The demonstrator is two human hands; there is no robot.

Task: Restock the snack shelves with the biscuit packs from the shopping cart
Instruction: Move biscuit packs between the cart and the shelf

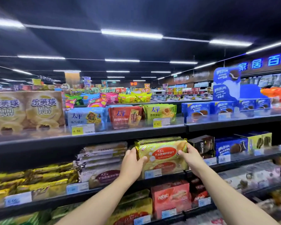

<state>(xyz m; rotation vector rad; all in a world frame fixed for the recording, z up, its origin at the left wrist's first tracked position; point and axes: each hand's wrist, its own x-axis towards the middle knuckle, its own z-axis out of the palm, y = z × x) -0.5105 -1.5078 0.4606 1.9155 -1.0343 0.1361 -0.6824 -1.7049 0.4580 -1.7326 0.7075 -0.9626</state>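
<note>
A yellow-green biscuit pack [162, 151] with a red oval label rests on top of a stack of like packs on the second shelf [104, 187]. My left hand [133, 161] grips its left end, thumb on the front. My right hand [190, 155] grips its right end. Both forearms reach up from the bottom of the view. The shopping cart is out of sight.
Silver-brown packs [102, 161] are stacked left of the held pack, dark boxes [201, 146] and blue cookie boxes [230, 147] to its right. The upper shelf [136, 133] hangs close above. Red wafer boxes [170, 197] stand on the shelf below.
</note>
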